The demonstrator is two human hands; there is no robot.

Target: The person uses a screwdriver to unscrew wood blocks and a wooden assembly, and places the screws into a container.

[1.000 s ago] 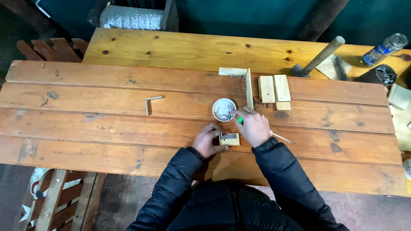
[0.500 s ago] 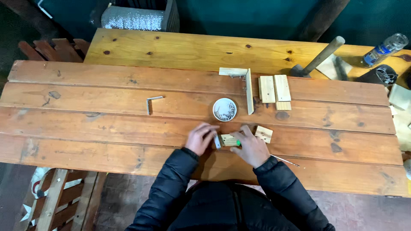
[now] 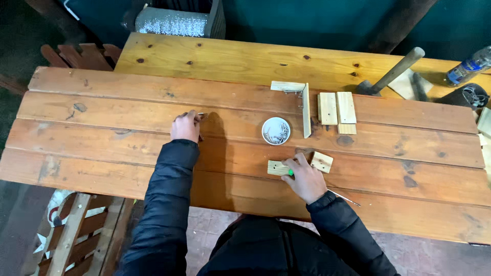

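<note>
The left hand point(image 3: 186, 126) is stretched out to the left-centre of the frame, arm nearly straight, sleeve running up from the bottom edge. Its fingers curl down onto a small metal bracket point(image 3: 200, 115) lying on the table point(image 3: 102, 148); only a sliver of the bracket shows at the fingertips, so whether it is pinched or merely touched cannot be told.

The right hand point(image 3: 305, 179) sits lower centre-right, wrist bent, fingers folded around a tool with a green handle point(image 3: 290, 173) whose thin metal shaft point(image 3: 343, 197) sticks out behind the wrist toward the lower right. The fingertips rest against a small wood block point(image 3: 277, 167), with a second block point(image 3: 322, 161) just beside the knuckles on the right.

Above the right hand, at centre, stands a round white dish of nails point(image 3: 276, 131). Just to its right an L-shaped wood piece point(image 3: 305, 108) lies flat, and beside that two short boards point(image 3: 336, 108) lie side by side. A hammer point(image 3: 391, 75) lies in the upper right, and a plastic bottle point(image 3: 468, 66) lies at the far right edge.

Between the two hands the planks are bare, and the whole left third of the table is open out to its left edge. The near edge runs just below the right wrist; the bracket lies well in from every edge.
</note>
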